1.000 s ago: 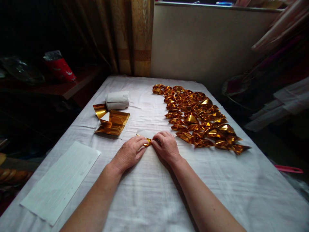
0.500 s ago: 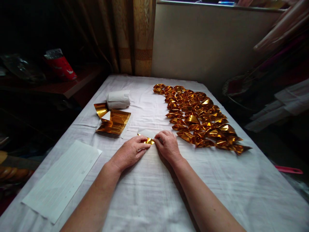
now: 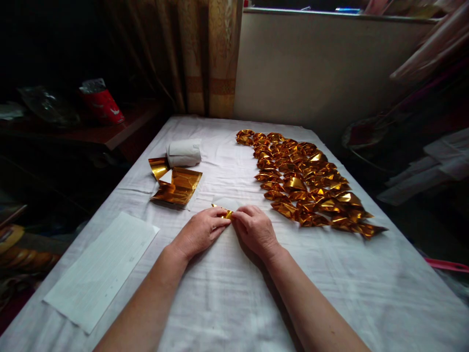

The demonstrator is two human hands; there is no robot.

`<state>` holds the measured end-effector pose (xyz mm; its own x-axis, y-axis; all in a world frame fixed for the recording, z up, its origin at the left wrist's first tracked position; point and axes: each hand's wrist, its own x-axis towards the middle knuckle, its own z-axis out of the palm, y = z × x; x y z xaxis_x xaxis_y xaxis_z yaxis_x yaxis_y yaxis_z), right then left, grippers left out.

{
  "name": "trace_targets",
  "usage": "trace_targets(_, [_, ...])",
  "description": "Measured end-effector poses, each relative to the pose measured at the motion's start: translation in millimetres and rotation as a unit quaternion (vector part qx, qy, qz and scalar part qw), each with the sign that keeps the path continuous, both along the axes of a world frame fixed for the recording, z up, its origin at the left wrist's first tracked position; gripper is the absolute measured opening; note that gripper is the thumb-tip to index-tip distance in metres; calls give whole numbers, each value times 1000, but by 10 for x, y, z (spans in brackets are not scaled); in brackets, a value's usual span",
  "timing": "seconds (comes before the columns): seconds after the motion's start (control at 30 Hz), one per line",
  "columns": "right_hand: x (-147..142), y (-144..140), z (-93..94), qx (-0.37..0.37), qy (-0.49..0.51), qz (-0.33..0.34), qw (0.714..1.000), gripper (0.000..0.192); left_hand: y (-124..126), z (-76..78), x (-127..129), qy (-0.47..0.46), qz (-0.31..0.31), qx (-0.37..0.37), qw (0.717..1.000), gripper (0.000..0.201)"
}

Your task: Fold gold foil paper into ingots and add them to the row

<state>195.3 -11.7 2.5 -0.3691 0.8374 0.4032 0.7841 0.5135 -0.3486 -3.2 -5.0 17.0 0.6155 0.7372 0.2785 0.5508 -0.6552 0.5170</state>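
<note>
Low over the middle of the white-covered table (image 3: 220, 274), both hands hold one small sheet of gold foil paper (image 3: 227, 214). My left hand (image 3: 201, 230) pinches its left part between thumb and fingers. Closed on the right end is my right hand (image 3: 255, 229), its fingertips close to those of the left. The sheet's near edge looks folded, and a pale flap shows behind the fingers; much of it is hidden. To the right lie rows of folded gold foil pieces (image 3: 293, 184). Loose gold foil sheets (image 3: 179, 185) rest beyond my left hand.
A white paper roll (image 3: 185, 152) stands by the loose foil. At the left lies a long pale paper sheet (image 3: 104, 271). A dark red side table (image 3: 120, 134) with a red cup (image 3: 104, 105) adjoins the far left. Curtains (image 3: 222, 58) and a wall close off the back.
My right fingers have closed in on the foil and moved slightly nearer my left hand. The whole view has shifted a little; the other things lie as before.
</note>
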Motion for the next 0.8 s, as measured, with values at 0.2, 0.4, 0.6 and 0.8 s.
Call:
trace_targets(0.2, [-57,-36,80,-45,-38,-13,998,21,11,-42,-18,-42,61,-26,997,28])
trace_targets(0.4, [-176,-63,97,-49,-57,-69,995,24,59,-86,-29,-53,99,4,994,31])
trace_targets(0.6, [-209,-58,55,-32,-80,-87,992,18,104,-150,-100,-17,131,46,990,20])
trace_targets(0.8, [-192,-50,47,-19,-79,-77,994,18,127,-139,-169,28,116,57,991,30])
